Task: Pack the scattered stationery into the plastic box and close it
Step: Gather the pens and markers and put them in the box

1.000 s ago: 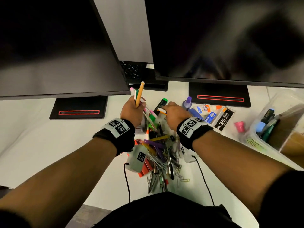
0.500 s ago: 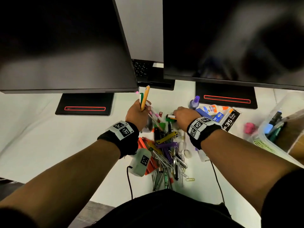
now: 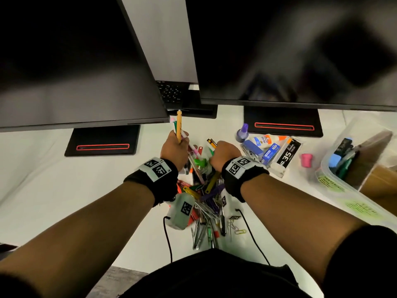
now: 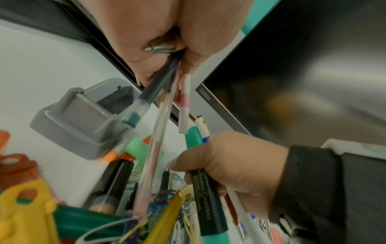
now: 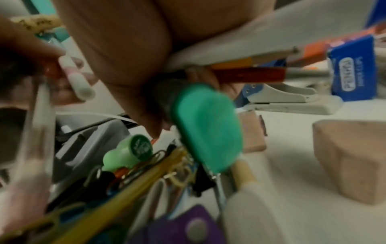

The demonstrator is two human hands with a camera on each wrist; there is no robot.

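Note:
Over the stationery pile (image 3: 206, 190) my left hand (image 3: 175, 147) grips a bundle of pens (image 4: 165, 92), with a yellow pencil (image 3: 179, 125) standing upright out of the fist. Just right of it, my right hand (image 3: 224, 154) grips a dark highlighter with a green cap (image 4: 206, 206) together with a white pen (image 5: 240, 47) and other pens. The green cap (image 5: 206, 127) fills the middle of the right wrist view. The clear plastic box (image 3: 330, 183) stands open at the right edge with markers inside.
Two dark monitors overhang the white desk, their stands (image 3: 103, 145) behind the hands. A glue bottle (image 3: 266, 139), stapler (image 3: 252, 147), staples box (image 3: 270, 153), lead case (image 3: 289, 153) and pink eraser (image 3: 306, 160) lie right of the pile. A grey dispenser (image 4: 79, 118) sits by it.
The dark green-capped highlighter that lay between my hands is now in the right fist. The left hand keeps its bundle in about the same place.

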